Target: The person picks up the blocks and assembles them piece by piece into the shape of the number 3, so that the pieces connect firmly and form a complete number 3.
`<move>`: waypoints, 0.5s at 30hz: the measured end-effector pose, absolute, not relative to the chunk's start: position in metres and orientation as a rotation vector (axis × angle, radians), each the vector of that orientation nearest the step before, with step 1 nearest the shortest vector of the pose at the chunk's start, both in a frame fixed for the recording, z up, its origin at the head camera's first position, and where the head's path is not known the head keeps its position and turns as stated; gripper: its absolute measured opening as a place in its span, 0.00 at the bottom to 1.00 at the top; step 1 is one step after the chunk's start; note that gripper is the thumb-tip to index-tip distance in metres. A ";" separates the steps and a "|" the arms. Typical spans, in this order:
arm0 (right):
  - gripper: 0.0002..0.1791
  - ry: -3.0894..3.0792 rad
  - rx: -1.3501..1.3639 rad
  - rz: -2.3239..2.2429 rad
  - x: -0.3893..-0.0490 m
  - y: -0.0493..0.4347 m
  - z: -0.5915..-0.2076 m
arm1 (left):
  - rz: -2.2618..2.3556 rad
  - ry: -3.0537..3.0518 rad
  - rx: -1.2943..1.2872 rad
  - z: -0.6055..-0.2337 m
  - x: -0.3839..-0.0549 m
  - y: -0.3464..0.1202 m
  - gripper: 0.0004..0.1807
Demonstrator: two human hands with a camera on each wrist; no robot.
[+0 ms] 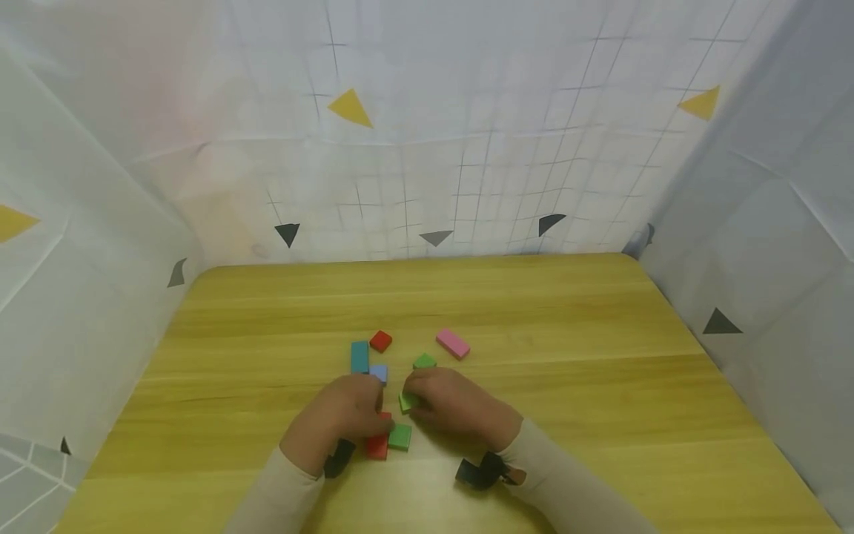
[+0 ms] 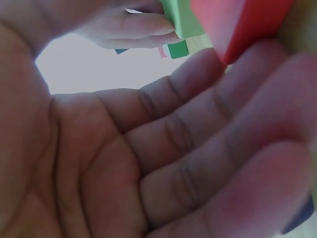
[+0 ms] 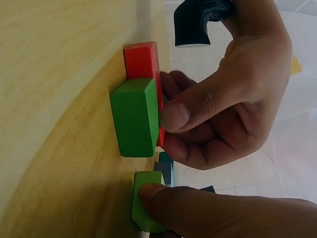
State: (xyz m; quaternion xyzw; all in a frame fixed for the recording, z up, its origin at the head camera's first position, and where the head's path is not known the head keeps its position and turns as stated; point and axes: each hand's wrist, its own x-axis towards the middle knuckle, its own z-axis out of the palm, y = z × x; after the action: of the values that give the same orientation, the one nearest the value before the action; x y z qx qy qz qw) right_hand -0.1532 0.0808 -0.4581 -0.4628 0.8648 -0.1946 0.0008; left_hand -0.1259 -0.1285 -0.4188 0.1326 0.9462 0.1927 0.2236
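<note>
My left hand (image 1: 339, 411) holds a long red block (image 1: 377, 447), thumb on one side and fingers on the other; the right wrist view shows this red block (image 3: 142, 59) standing against a green block (image 3: 136, 119). In the left wrist view the fingertips meet the red block (image 2: 247, 25). That green block (image 1: 400, 437) lies just right of the red one in the head view. With thumb and fingers, my right hand (image 1: 459, 403) pinches a light green block (image 3: 143, 210), partly hidden behind the hand from above.
Beyond the hands lie a teal block (image 1: 359, 357), a light blue block (image 1: 379, 373), a small red block (image 1: 381, 341), a pointed green block (image 1: 425, 361) and a pink block (image 1: 454, 344). The wooden table (image 1: 567, 311) is bordered by white sheets (image 1: 434, 170).
</note>
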 end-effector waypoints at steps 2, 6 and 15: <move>0.06 2.715 -1.449 -0.611 -0.153 0.081 -0.458 | 0.533 2.624 0.380 -0.420 -0.127 -0.129 0.16; 0.07 2.710 -1.430 -0.611 -0.153 0.082 -0.458 | 0.540 2.637 0.407 -0.422 -0.128 -0.129 0.15; 0.07 2.697 -1.407 -0.608 -0.154 0.081 -0.458 | 0.586 2.609 0.410 -0.421 -0.127 -0.130 0.14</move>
State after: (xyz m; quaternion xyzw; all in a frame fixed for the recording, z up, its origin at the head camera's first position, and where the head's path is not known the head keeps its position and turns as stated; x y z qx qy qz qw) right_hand -0.1540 0.0814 -0.4579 -0.4533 0.8693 -0.1959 0.0197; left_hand -0.1272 -0.1297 -0.4207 0.1482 0.9415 0.2114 0.2166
